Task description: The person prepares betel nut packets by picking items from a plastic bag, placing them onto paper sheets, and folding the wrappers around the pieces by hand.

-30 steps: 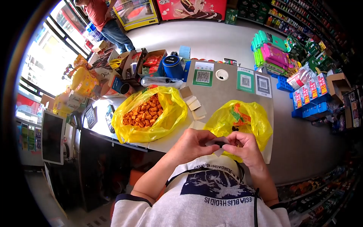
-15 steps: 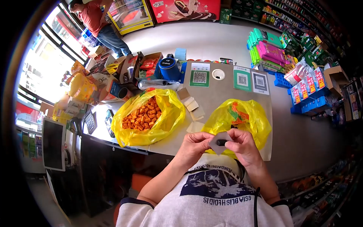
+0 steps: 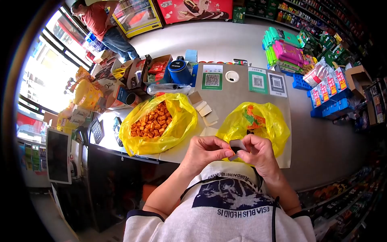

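Note:
Both hands meet in front of my chest, at the counter's near edge. My left hand (image 3: 207,152) pinches the left side of a small pale paper (image 3: 238,144) that is partly folded around a dark piece. My right hand (image 3: 260,153) grips the paper's right side, and its fingers cover much of the dark piece. Just beyond the hands is an open yellow bag (image 3: 276,125) with something dark inside, mostly hidden. Further left, another yellow bag (image 3: 183,125) stands open, full of orange-red wrapped pieces (image 3: 151,121). Between the bags lie pale paper squares (image 3: 204,110).
The grey counter (image 3: 225,92) bears QR code cards (image 3: 212,77), a blue canister (image 3: 180,72), boxes of packets (image 3: 159,68) and a calculator (image 3: 96,131). A monitor (image 3: 59,156) stands at left. A person (image 3: 96,20) in a red shirt stands at the upper left.
The paper lay spread with the dark piece on it half a second ago; now it is folded up around the piece. My fingers have moved closer together.

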A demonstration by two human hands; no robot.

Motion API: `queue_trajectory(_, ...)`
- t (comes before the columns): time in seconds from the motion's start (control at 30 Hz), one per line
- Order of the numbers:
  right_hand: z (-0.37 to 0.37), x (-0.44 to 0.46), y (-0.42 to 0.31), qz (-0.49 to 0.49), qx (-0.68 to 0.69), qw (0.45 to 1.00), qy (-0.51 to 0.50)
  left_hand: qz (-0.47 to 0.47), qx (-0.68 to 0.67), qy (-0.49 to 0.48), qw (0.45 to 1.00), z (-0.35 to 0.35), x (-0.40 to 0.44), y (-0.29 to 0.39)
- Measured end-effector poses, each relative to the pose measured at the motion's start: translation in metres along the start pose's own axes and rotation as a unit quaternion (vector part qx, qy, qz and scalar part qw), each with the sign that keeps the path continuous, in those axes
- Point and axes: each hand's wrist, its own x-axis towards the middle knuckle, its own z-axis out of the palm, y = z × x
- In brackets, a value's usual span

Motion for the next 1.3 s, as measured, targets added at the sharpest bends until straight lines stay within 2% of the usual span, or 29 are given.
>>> queue_trajectory(0.1,0.000,0.000,-0.002,-0.017,-0.045,0.999,-0.005,-0.002,0.027,-0.023,0.999,-0.002,0.000,0.003)
queue_trajectory(0.47,0.000,0.001,-0.004,-0.020,-0.050,0.998,-0.029,-0.038,0.125,-0.058,0.990,-0.006,0.006,0.015)
queue_trajectory(0.57,-0.004,0.000,-0.004,-0.012,-0.061,0.997,-0.049,0.005,0.167,-0.071,0.983,-0.007,0.006,0.012)
queue_trajectory(0.6,-0.006,-0.001,-0.004,-0.010,-0.068,0.996,-0.056,0.002,0.134,-0.061,0.989,-0.006,0.006,0.012)
queue_trajectory(0.7,-0.009,-0.006,-0.010,0.043,0.093,0.994,-0.029,-0.031,0.032,-0.033,0.998,-0.001,0.002,0.013)
queue_trajectory(0.8,-0.019,-0.006,0.014,0.053,0.230,0.971,-0.033,-0.031,-0.044,-0.021,0.998,0.002,0.000,0.010)
queue_trajectory(0.83,-0.012,-0.010,0.017,0.049,0.238,0.970,0.015,-0.027,-0.042,-0.018,0.999,0.002,0.001,0.008)
queue_trajectory(0.93,-0.003,-0.009,0.015,-0.008,0.229,0.973,-0.005,-0.023,-0.033,-0.012,0.999,0.004,0.001,0.003)
queue_trajectory(1.07,-0.004,-0.008,0.015,-0.026,0.206,0.978,-0.016,-0.019,-0.023,-0.016,0.999,0.007,0.000,0.007)
queue_trajectory(1.3,0.012,-0.010,0.004,-0.025,0.196,0.979,0.052,-0.010,-0.019,-0.014,1.000,0.007,-0.002,0.007)
